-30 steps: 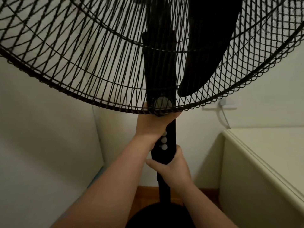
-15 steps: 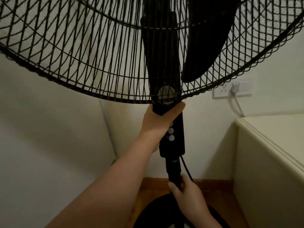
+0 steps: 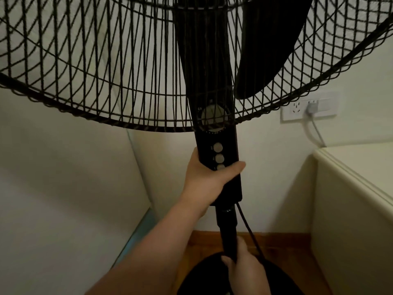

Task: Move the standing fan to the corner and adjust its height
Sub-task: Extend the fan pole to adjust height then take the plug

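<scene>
A: Where is the standing fan (image 3: 106,71) sitting now?
B: In the corner (image 3: 138,158), base (image 3: 276,282) on the floor

A: And the hands?
B: The left hand (image 3: 209,179) is gripping the control column (image 3: 218,136) lower than before, thumb over a button. The right hand (image 3: 244,271) has dropped and is curling round the pole (image 3: 228,228), so the height adjustment is probably starting
</scene>
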